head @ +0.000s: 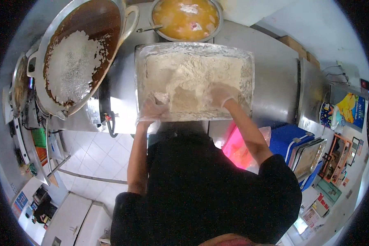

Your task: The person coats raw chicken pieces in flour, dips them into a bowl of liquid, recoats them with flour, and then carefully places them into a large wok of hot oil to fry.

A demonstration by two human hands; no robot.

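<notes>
A rectangular metal tray on the steel counter holds a wide bed of pale flour-like powder. Both my hands wear clear plastic gloves. My left hand is at the tray's near left corner, its fingers curled beside a pale, powder-coated patch; whether it grips anything is unclear. Over the right part of the powder, my right hand is blurred and dusted, fingertips down in or against the powder. What lies under its fingers is hidden. Between the hands the powder has a flatter, darker hollow.
Behind the tray stands a round metal bowl of yellow-orange liquid with pieces in it and a metal handle over its rim. A large handled pan of brown liquid with pale foam is at left. Blue containers and a pink bag are at right.
</notes>
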